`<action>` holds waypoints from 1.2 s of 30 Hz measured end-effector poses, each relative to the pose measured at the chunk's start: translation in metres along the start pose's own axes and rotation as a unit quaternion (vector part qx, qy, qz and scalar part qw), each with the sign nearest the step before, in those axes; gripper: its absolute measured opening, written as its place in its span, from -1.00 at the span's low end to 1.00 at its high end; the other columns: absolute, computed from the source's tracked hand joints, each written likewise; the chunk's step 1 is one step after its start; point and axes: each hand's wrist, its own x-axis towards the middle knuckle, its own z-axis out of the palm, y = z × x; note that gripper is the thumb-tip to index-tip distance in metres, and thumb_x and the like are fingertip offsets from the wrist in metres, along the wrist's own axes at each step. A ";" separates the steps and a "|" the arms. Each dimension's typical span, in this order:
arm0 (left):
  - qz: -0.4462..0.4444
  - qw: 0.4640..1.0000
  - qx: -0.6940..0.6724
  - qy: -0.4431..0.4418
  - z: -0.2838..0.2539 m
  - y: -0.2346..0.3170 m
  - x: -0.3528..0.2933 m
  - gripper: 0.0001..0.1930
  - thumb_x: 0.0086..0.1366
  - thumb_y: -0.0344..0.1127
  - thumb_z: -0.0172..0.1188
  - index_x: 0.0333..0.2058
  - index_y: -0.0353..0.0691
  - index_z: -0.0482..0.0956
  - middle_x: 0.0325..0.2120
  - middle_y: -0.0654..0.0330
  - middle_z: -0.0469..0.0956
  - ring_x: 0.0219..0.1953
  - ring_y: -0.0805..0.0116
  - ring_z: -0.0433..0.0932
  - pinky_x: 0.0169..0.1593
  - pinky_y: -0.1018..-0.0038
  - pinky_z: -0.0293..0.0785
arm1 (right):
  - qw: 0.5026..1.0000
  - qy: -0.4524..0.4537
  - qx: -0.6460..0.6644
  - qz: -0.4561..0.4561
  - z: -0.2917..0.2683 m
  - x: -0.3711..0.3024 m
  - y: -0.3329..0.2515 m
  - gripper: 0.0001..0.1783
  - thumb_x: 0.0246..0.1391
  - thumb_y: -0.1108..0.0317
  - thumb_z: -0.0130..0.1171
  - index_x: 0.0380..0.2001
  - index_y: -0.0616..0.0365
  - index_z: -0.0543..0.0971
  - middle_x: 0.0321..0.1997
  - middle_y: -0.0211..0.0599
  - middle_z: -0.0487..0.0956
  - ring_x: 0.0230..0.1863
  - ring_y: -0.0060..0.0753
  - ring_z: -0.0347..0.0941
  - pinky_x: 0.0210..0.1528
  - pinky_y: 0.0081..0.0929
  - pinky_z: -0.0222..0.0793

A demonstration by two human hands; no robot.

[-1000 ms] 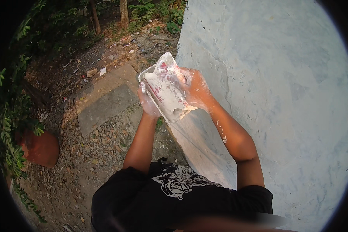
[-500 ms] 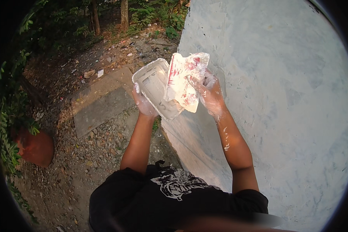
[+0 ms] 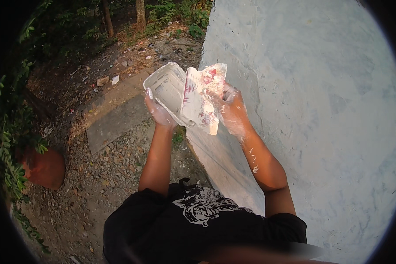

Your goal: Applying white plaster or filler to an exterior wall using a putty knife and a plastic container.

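Observation:
My left hand [image 3: 159,113] is closed on the near left side of a rectangular tub [image 3: 152,77], its thumb over the rim. Pale grey putty coats the tub's inside. In my right hand [image 3: 232,111] is a flat scraper blade [image 3: 199,97], pinched with the thumb on its face; the fingers behind it are partly hidden. White putty and red patches cover the blade. Its left edge lies over the tub's right rim, and whether they touch I cannot tell. White smears mark both hands and my right forearm.
A grey-white plastered wall [image 3: 321,105] rises along the right. At left are a concrete slab [image 3: 116,125], gravel ground [image 3: 112,163] and a reddish-brown rounded pot [image 3: 44,169] beside leafy plants [image 3: 13,149]. Tree trunks [image 3: 140,17] stand at the back.
Both hands have shifted slightly left with the tub and scraper. The blade has turned a little and sits lower against the tub's right rim.

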 end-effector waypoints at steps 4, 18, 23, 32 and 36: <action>-0.007 0.999 0.011 0.039 0.004 0.002 -0.003 -0.24 0.33 0.31 -0.33 0.26 -0.18 0.25 0.18 0.06 0.35 0.19 0.07 0.36 0.24 0.17 0.29 | 0.956 0.025 0.290 0.034 -0.001 0.005 0.006 -0.56 0.20 0.33 0.17 0.07 0.38 0.43 -0.07 -0.20 0.59 -0.10 -0.42 0.56 -0.04 -0.44 0.53; -0.142 0.981 -0.118 -0.065 0.104 0.012 0.023 -0.26 0.35 0.28 -0.33 0.21 -0.24 0.31 0.15 0.01 0.39 0.17 0.04 0.40 0.22 0.13 0.35 | 0.891 0.018 0.433 -0.137 -0.047 0.003 -0.052 -0.40 0.17 0.48 0.10 0.26 0.24 0.20 0.21 -0.11 0.41 0.20 -0.22 0.41 0.32 -0.19 0.32; -0.175 0.957 -0.155 -0.171 0.145 0.016 0.050 -0.24 0.36 0.30 -0.33 0.23 -0.22 0.29 0.15 0.00 0.38 0.15 0.03 0.41 0.20 0.11 0.37 | 0.941 0.117 0.206 -0.243 -0.064 0.005 -0.127 -0.47 0.13 0.49 0.20 0.14 0.38 0.31 0.09 -0.14 0.50 0.10 -0.33 0.46 0.23 -0.30 0.37; -0.230 0.916 -0.191 -0.267 0.233 0.032 0.093 -0.17 0.30 0.40 -0.34 0.21 -0.22 0.32 0.14 -0.05 0.40 0.13 -0.03 0.42 0.21 0.05 0.34 | 0.598 0.133 -0.543 -0.574 -0.124 0.021 -0.223 -0.52 -0.17 0.33 0.33 -0.06 -0.04 0.63 -0.02 -0.34 0.64 0.05 -0.21 0.53 0.05 -0.23 0.38; -0.187 0.942 -0.129 -0.248 0.253 0.039 0.118 -0.18 0.33 0.37 -0.41 0.27 -0.19 0.25 0.20 -0.05 0.33 0.18 -0.09 0.37 0.24 -0.02 0.31 | 0.476 0.188 -0.641 -0.572 -0.142 0.034 -0.260 -0.50 -0.07 0.24 0.23 0.04 -0.14 0.56 0.11 -0.39 0.55 0.17 -0.31 0.42 0.16 -0.25 0.32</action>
